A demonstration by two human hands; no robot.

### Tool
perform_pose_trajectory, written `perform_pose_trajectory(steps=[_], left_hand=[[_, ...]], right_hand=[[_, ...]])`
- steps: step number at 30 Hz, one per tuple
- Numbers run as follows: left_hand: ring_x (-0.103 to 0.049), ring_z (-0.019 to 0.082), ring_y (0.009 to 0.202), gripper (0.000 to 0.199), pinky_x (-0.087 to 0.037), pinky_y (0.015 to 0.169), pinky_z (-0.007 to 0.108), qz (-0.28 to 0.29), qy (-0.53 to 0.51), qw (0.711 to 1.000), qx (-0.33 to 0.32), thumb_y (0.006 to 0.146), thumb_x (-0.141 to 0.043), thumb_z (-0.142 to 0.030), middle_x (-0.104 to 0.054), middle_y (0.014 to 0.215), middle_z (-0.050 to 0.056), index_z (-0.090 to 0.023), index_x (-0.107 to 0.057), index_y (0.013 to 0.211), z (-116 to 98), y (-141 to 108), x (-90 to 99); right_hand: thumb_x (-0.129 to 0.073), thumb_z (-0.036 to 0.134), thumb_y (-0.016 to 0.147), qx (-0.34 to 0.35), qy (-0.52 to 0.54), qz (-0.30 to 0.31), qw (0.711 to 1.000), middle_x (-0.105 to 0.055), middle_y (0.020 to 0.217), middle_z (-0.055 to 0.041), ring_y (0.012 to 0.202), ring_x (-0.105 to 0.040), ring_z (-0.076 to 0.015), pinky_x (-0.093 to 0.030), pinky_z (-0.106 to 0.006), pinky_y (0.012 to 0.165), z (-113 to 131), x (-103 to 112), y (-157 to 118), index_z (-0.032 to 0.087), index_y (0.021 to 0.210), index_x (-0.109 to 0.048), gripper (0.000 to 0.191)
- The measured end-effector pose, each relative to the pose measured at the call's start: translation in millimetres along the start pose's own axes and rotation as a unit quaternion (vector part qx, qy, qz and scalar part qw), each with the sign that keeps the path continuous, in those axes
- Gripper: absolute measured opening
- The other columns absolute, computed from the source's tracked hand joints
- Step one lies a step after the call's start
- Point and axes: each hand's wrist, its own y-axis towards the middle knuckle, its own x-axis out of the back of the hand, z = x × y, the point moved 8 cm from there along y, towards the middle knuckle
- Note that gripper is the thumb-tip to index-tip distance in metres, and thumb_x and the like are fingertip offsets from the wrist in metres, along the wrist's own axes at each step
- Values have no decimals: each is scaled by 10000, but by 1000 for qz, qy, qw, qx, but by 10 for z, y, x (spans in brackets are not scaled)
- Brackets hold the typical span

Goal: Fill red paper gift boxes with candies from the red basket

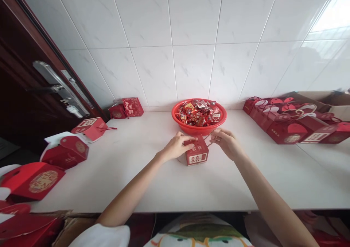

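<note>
A small red candy box (197, 150) with a pale label of Chinese characters stands on the white counter (131, 174), in front of the candy basin. My left hand (177, 145) grips the box from its left side, fingers and thumb over its top. Just right of the box, my right hand (225, 141) is closed in a pinch on a thin cord (208, 139) that runs from the box. Behind both hands sits a red plastic basin (197, 129) heaped with wrapped candies (198, 112).
Several red boxes (287, 128) with cords and handles crowd the right, beside an open cardboard box (314, 95). More red boxes (65, 150) line the left edge, and two (132, 106) stand by the tiled wall (153, 72). A dark door (35, 75) borders the left.
</note>
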Motion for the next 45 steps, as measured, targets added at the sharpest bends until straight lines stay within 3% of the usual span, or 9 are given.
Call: perform_pose_trajectory(steps=[5,10,14,22,26,30,33,37,45], left_hand=[[-616,318,1181,325,-505,1031,448,-2,-25,998,-64,845,-679,-297,-707,1178,94,-231,-766,1150,-486,181,276],[-674,290,1091,448,-555,943,473,40,-208,977,-13,834,-713,-356,-677,1243,132,-163,-672,1236,-898,333,660],[-667,287,1129,394,-540,979,495,82,-322,942,-43,862,-699,-362,-684,1202,129,-143,-661,1187,-1266,365,797],[-661,315,1157,538,-517,999,469,42,-232,970,-63,855,-716,-361,-643,1312,154,-161,-598,1340,-1684,538,905],[-628,315,1204,735,-523,974,410,1,-139,988,-65,789,-783,-387,-511,1483,198,-179,-511,1440,-1673,565,940],[-570,342,1263,952,-507,974,407,-108,-33,991,-74,645,-879,-468,-507,1474,196,-186,-481,1463,-1469,542,976],[-594,329,1210,737,-517,924,379,-139,-11,987,-78,661,-851,-519,-620,1332,156,-184,-628,1278,-1279,569,860],[-687,241,963,298,-528,793,317,-96,-124,986,-55,802,-738,-439,-734,1013,52,-206,-707,986,-1045,681,565],[-674,230,930,225,-517,802,325,-109,-187,975,-52,662,-838,-220,-733,932,17,-206,-724,855,-995,670,295]], right_hand=[[-791,478,723,-15,-66,64,996,-662,732,-16,685,-593,-147,-516,-336,745,217,-252,128,190,687,-651,322],[-821,485,705,3,-142,71,987,-697,763,-38,688,-617,-157,-527,-332,698,522,-287,217,172,742,-690,341],[-815,493,735,31,-184,75,980,-694,740,-50,661,-622,-156,-507,-296,606,846,-305,264,160,732,-697,353],[-773,257,802,78,-251,-22,965,-649,615,-30,541,-557,-97,-367,-198,472,1285,-329,352,123,685,-695,193],[-679,125,789,58,-260,-106,958,-586,528,5,462,-482,-78,-298,-196,429,1360,-233,342,131,627,-635,168],[-642,102,766,52,-170,-141,974,-602,552,-3,484,-526,-95,-365,-201,446,1380,-124,397,138,620,-631,151],[-628,100,742,68,-102,-133,984,-651,621,-40,548,-577,-108,-418,-201,481,1377,-90,444,135,582,-638,164],[-628,133,709,69,-59,-102,991,-677,653,-56,584,-605,-125,-463,-217,520,1298,-96,456,141,558,-652,153],[-738,237,659,44,-47,-26,998,-683,659,-52,645,-645,-154,-520,-265,644,1191,-17,287,180,553,-602,181]])
